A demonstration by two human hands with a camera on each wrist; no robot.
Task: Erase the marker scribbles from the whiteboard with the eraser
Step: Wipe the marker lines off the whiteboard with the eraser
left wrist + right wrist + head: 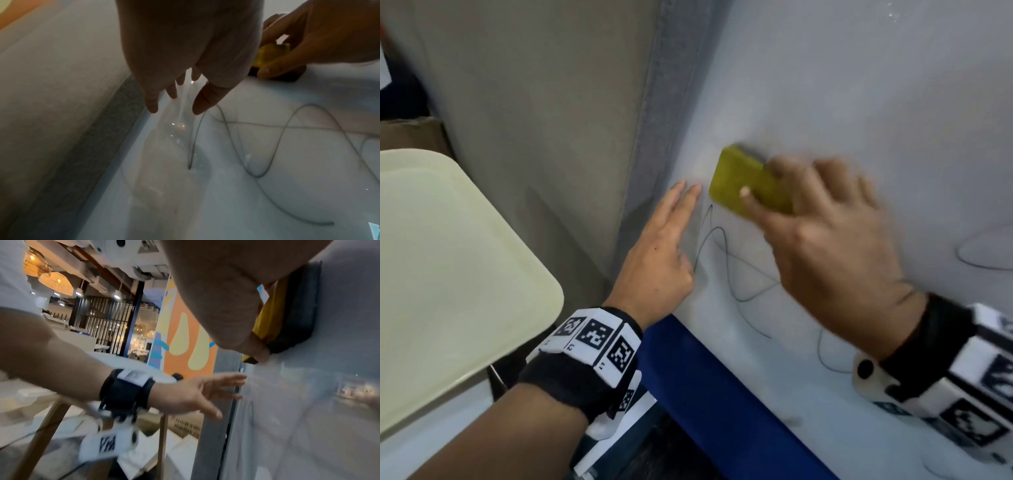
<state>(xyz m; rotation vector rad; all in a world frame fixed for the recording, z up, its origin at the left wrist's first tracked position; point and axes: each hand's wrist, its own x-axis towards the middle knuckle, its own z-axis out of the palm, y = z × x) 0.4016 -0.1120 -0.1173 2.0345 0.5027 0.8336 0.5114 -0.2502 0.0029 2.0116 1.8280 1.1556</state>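
The whiteboard (pixel 859 102) fills the right of the head view and carries thin black marker scribbles (pixel 722 260) low on its left side, plus a loop at the right edge. My right hand (pixel 825 240) grips a yellow eraser (pixel 746 178) with a dark felt pad (pixel 302 308) and presses it flat on the board just above the scribbles. My left hand (pixel 664 246) lies flat with straight fingers on the board's left edge, beside the scribbles (pixel 257 138). The eraser (pixel 269 55) shows behind the left hand (pixel 180 65) in the left wrist view.
A pale cream table top (pixel 448 274) stands at the left. A grey frame strip (pixel 654 137) borders the board, with a beige wall (pixel 534 102) beyond it. A blue ledge (pixel 705 394) runs under the board. Wooden table legs (pixel 41 434) show below.
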